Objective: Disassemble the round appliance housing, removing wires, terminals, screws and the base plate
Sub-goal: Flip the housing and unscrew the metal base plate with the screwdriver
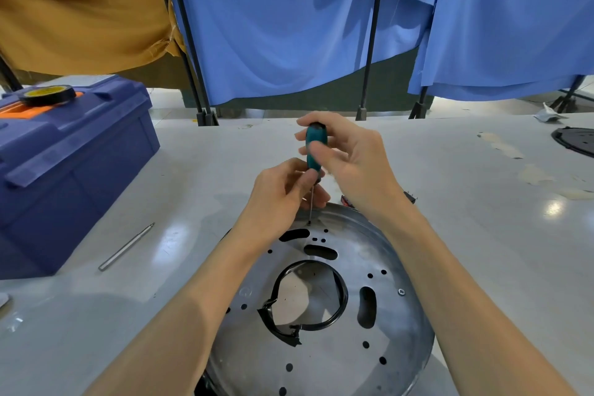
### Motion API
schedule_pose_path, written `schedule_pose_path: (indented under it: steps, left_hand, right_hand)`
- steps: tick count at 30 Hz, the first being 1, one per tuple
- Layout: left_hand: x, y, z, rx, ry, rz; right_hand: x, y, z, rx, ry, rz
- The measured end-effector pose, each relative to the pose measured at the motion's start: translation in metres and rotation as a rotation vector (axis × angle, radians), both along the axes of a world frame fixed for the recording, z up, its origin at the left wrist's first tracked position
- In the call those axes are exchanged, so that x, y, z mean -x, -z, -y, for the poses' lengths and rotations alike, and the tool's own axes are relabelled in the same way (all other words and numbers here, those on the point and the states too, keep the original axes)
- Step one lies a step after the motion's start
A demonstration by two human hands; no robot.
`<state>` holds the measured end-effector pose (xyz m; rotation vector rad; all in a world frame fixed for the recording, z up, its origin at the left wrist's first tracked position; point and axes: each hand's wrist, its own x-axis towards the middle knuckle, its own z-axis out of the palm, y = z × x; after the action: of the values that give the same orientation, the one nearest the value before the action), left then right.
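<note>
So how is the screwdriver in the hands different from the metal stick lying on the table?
The screwdriver stands upright, tip down on the round metal plate; the metal stick lies flat on the table. The screwdriver has a fat teal handle; the stick is bare and thin all along. The right hand grips the handle and the left hand steadies the shaft; nobody touches the stick. Both have slim silver metal shafts.
</note>
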<state>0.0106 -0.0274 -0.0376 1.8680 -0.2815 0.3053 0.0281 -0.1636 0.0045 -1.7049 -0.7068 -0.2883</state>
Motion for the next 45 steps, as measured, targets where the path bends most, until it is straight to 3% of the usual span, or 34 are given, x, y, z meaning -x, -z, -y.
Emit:
schedule_pose_path:
  steps: [4,11,18,23,31,36,45]
  left_hand:
    - [0.0009,-0.0006,0.0008,-0.018,-0.027,0.012]
    - [-0.001,0.0007,-0.0006,0.018,0.031,-0.008]
    - [-0.0004,0.0013,-0.0007,0.037,-0.006,-0.004]
    - [0.0002,0.0008,-0.0005,0.028,0.031,-0.018]
    - [-0.0003,0.0016,-0.0005,0.011,0.004,-0.021]
    - [-0.0002,0.001,-0.0021,0.001,0.013,-0.027]
    - [-0.0007,0.0027,-0.0009,0.005,0.031,-0.028]
  right_hand:
    - [-0.0009,0.0021,-0.0014,0.038,0.106,0.056]
    - [-0.0008,0.0012,0.0004,-0.012,0.012,0.016]
    - [-0.0021,0.002,0.0009,0.01,0.116,0.065]
    - [-0.0012,0.0013,0.0013,-0.033,-0.005,-0.021]
    - [-0.0036,0.003,-0.0011,0.009,0.16,0.07]
    - [-0.0028,0.0028,0.0008,-0.02,0.06,0.018]
    - [-0.0025,0.0015,0.0016,0.012,0.096,0.032]
